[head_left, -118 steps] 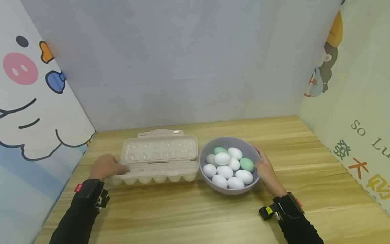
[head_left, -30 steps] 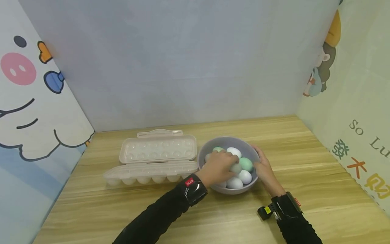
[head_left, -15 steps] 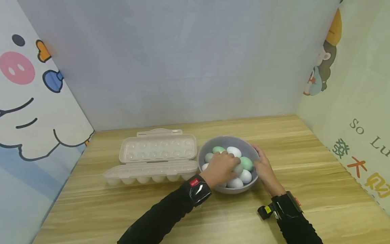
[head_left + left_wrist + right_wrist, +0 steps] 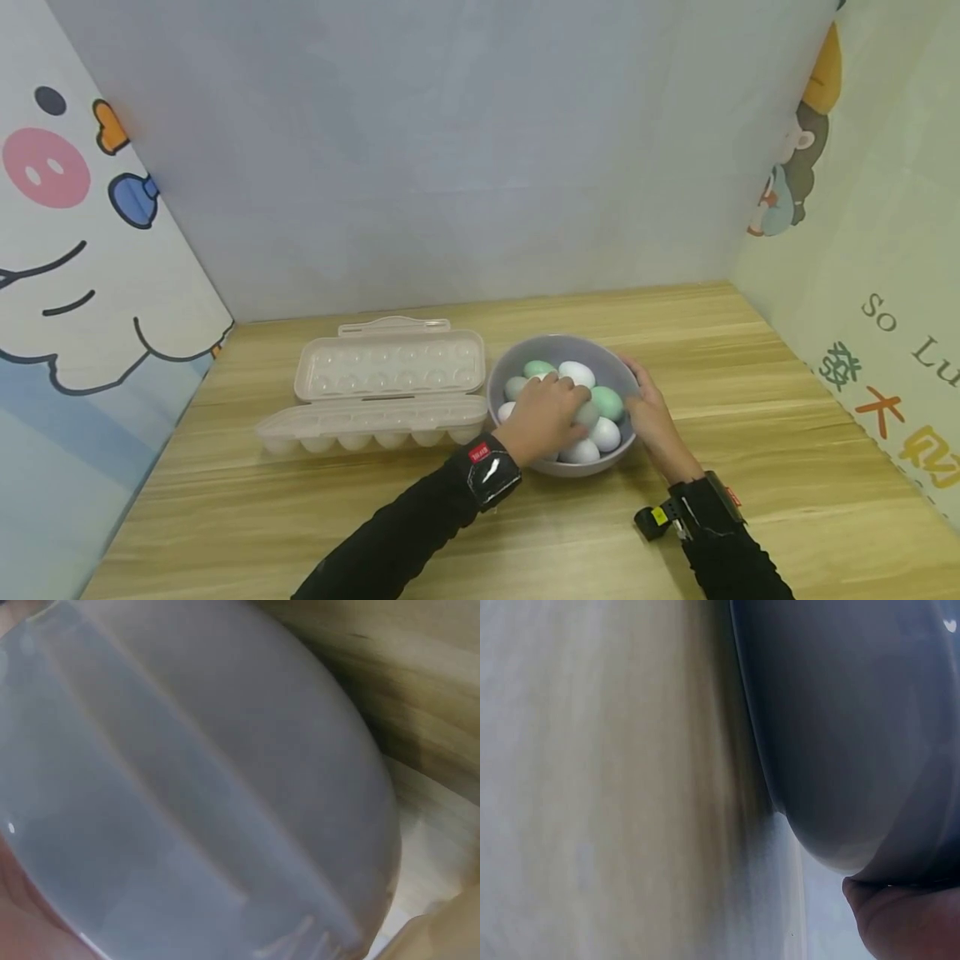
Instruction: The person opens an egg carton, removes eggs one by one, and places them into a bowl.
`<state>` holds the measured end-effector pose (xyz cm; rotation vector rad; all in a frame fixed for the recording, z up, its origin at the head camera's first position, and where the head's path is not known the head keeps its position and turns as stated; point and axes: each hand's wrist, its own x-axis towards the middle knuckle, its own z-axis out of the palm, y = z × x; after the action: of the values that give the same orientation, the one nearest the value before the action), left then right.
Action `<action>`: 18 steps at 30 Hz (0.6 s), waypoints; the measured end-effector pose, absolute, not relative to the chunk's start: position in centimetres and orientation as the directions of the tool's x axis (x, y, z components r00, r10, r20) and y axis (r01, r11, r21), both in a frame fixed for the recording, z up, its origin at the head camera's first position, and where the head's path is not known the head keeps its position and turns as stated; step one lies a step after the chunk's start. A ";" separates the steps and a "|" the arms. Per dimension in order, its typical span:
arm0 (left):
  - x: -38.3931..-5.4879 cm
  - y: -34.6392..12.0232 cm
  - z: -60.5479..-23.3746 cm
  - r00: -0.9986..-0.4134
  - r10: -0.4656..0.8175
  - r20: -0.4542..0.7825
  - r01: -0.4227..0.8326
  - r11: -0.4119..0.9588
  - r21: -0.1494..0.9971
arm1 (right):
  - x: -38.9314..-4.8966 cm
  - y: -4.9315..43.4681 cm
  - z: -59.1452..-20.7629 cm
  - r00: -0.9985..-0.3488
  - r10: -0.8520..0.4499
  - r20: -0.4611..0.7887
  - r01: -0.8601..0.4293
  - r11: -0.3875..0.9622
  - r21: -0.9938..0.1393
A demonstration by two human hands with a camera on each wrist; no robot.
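In the head view, a grey bowl (image 4: 573, 469) filled with white and green eggs stands on the table. My left hand (image 4: 546, 417) reaches in over the eggs from the front left, fingers and thumb curled around a pale grey-green egg (image 4: 588, 415). My right hand (image 4: 654, 421) grips the bowl's right rim, thumb at the inner edge. Left of the bowl lies an opened clear plastic egg carton (image 4: 371, 417), its lid (image 4: 390, 364) folded back. Both wrist views are mostly filled by the bowl's smooth outer wall (image 4: 847, 735); a bit of a finger (image 4: 907, 922) shows in the right one.
The wood-grain table (image 4: 450, 533) runs up to a plain grey backdrop (image 4: 450, 167). Printed cartoon panels stand on the left (image 4: 82, 250) and on the right (image 4: 885, 250). The carton's right end sits close to the bowl.
My left hand has gone from the carton's left end over to the bowl; in the last second it shifted slightly right with the pale egg. My right hand stays on the rim.
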<state>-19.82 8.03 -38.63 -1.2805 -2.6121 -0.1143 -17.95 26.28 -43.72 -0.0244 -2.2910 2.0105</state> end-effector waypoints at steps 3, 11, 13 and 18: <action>-19.8 8.0 -38.7 -0.592 0.767 0.247 0.788 0.615 -0.022 | -18.0 26.2 -43.7 -0.996 0.071 0.058 -0.049 0.121 -0.991; -19.7 7.8 -38.7 -0.590 0.764 0.261 0.791 0.611 -0.002 | -18.2 26.2 -43.8 -0.995 0.077 0.060 -0.050 0.125 -0.991; -19.7 7.8 -38.8 -0.591 0.762 0.265 0.791 0.612 0.003 | -18.2 26.3 -43.9 -0.995 0.075 0.061 -0.052 0.116 -0.992; -19.6 7.8 -38.9 -0.597 0.759 0.259 0.788 0.616 0.012 | -18.1 26.3 -43.9 -0.996 0.072 0.059 -0.051 0.107 -0.993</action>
<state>-19.64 7.81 -38.86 -1.2710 -2.6126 -0.1832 -18.12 26.27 -43.85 -0.0217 -2.2674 2.0394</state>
